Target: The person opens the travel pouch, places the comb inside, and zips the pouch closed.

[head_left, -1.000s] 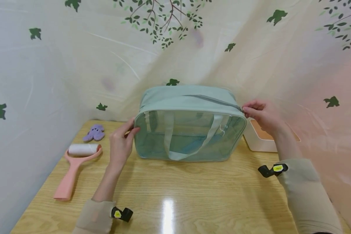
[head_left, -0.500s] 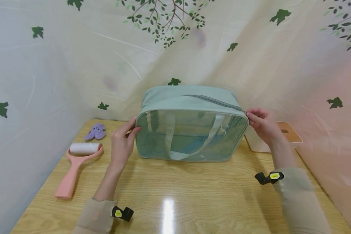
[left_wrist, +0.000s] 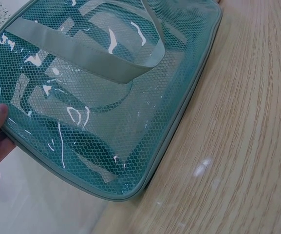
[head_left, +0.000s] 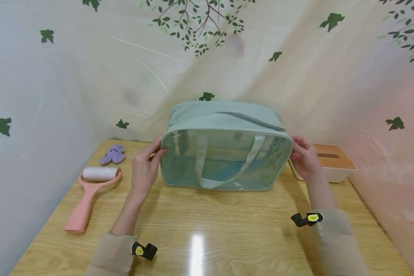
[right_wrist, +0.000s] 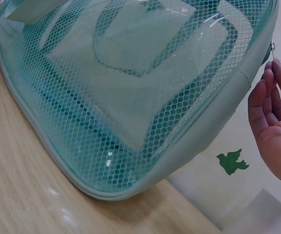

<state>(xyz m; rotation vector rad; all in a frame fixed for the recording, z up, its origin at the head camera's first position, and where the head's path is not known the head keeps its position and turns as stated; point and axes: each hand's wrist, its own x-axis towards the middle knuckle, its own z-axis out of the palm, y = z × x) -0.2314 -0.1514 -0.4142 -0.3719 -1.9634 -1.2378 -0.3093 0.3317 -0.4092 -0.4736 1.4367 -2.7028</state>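
A pale green bag (head_left: 200, 119) with a see-through front and a hanging strap handle (head_left: 210, 183) stands on the table. My left hand (head_left: 145, 166) grips its left edge, thumb in front; the left wrist view has the thumb (left_wrist: 0, 113) on the rim. At the upper right side, my right hand (head_left: 305, 159) pinches a small metal zipper pull (right_wrist: 273, 51) between thumb and fingers, clearest in the right wrist view. The grey zipper (head_left: 252, 119) runs over the top toward that corner. Through the mesh and clear front, the second handle shows behind.
To the left lie a pink lint roller (head_left: 84, 203) and a purple octopus plush (head_left: 113, 154). A white tissue box (head_left: 338, 175) with a wooden lid (head_left: 345, 161) stands behind my right hand. A patterned curtain (head_left: 124, 69) closes off the back and sides.
My right hand has moved down along the bag's right side from the top corner with the zipper pull, uncovering the tissue box's lid. The left hand keeps its hold on the left edge.
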